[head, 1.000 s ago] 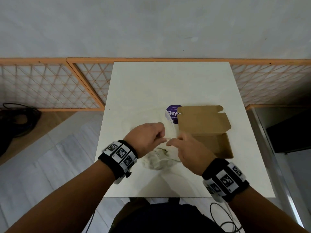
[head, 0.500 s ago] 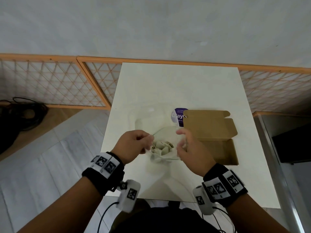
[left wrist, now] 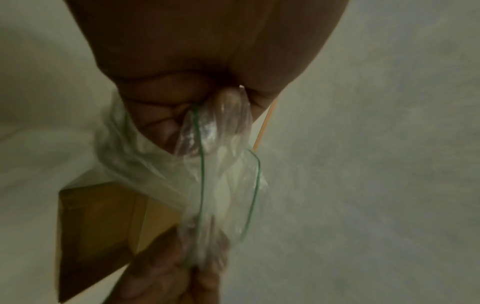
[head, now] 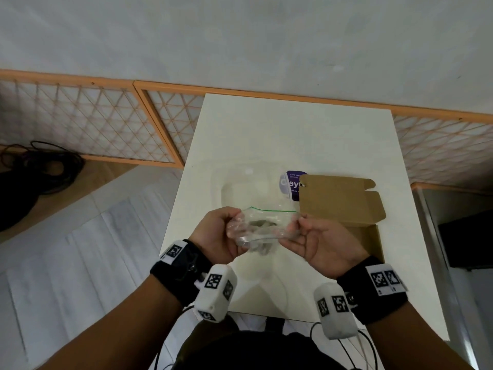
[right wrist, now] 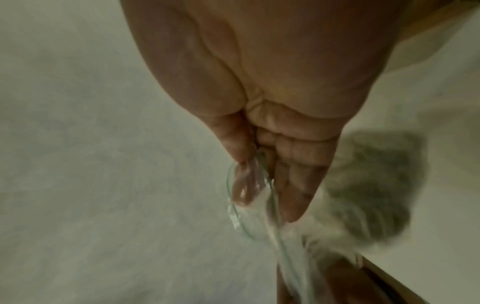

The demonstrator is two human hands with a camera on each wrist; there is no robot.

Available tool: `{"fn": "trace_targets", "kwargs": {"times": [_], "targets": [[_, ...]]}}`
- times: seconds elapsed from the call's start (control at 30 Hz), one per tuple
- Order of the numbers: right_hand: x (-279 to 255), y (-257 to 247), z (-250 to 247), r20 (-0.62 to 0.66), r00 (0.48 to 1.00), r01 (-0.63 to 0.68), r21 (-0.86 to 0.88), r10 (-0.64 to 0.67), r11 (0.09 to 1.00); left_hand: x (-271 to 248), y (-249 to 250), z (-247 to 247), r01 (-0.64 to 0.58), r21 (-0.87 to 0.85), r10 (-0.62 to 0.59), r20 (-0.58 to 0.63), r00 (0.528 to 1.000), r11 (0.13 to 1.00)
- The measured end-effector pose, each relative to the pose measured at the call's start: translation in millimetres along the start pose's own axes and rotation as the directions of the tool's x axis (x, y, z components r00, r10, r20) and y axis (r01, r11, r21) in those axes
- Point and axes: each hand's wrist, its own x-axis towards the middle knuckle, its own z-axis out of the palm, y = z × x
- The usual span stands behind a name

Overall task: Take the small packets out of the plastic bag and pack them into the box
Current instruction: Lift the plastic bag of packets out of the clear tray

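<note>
Holding the plastic bag (head: 262, 229) up between both hands above the near half of the bench (head: 293, 134), we have it stretched by its mouth, the green zip line running along the far lip. Our left hand (head: 216, 236) pinches the left end of the mouth, fingers (left wrist: 166, 123) curled round the film, and our right hand (head: 322, 243) pinches the right end between thumb and fingers (right wrist: 298, 181). The left wrist view shows the two green lips standing apart, so the mouth looks open. Inside, the small packets (head: 262, 224) sit as a greyish cluster sagging toward the bottom; how many there are we cannot tell.

We judge the bag thin, limp and slick: it keeps no shape of its own and will slide if gripped loosely, so the stiffer zip strip at the lip is the best place to hold it. The packets look light and soft, unlikely to break, and may tumble out together if the bag tips. Taking each by an edge, or pouring gently, should serve.

Just to our right the brown cardboard box (head: 365, 241) lies on the bench with its lid flap (head: 338, 201) folded back and its cavity facing up, apparently with nothing in it yet. A purple round label (head: 292, 185) peeks out beside the flap, and a second clear sheet or bag (head: 245, 182) lies flat beyond our hands.
</note>
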Motion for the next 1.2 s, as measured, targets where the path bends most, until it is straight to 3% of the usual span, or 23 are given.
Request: {"fn": "trace_targets", "kwargs": {"times": [0.23,0.43,0.57,0.83,0.93,1.03,1.1,1.13,1.2], "targets": [[11.6,11.8,16.3,0.04,0.999,-0.022,0.003,0.022,1.0,4.7,-11.2,8.8,-0.117,0.137,0.133,-0.114,0.985,0.984],[18.5,30.0,-11.5,-0.166,0.985,-0.074,-0.21,0.04,0.975,16.6,-12.5,-4.6,0.034,0.124,-0.01,-0.192,0.981,0.992],[25.3,37.9,-25.2,-0.256,0.958,-0.167,-0.128,0.13,0.978,28.9,-24.7,-14.9,0.081,0.07,-0.058,-0.276,0.96,0.994],[38.9,56.2,-38.4,-0.31,0.942,-0.116,0.059,0.129,0.991,43.7,-41.6,-33.4,0.041,0.013,-0.034,-0.34,0.94,0.999],[39.5,63.1,-48.4,-0.304,0.94,-0.167,-0.006,0.157,0.986,47.9,-46.0,-48.2,0.022,0.015,-0.017,-0.303,0.953,1.0],[40.9,67.7,-52.8,-0.371,0.928,-0.112,-0.185,0.036,0.976,43.5,-52.3,-49.4,-0.032,0.214,0.09,-0.264,0.96,0.976],[36.1,67.5,-50.7,-0.399,0.908,-0.084,-0.479,-0.131,0.874,41.9,-56.9,-48.2,-0.086,0.381,0.19,-0.246,0.95,0.921],[32.2,66.6,-51.0,-0.369,0.902,-0.082,-0.656,-0.224,0.75,40.4,-57.6,-47.4,-0.093,0.478,0.235,-0.247,0.94,0.873],[24.2,66.3,-53.7,-0.243,0.899,-0.094,-0.92,-0.363,0.381,32.4,-57.0,-45.2,-0.086,0.727,0.339,-0.21,0.917,0.682]]}}
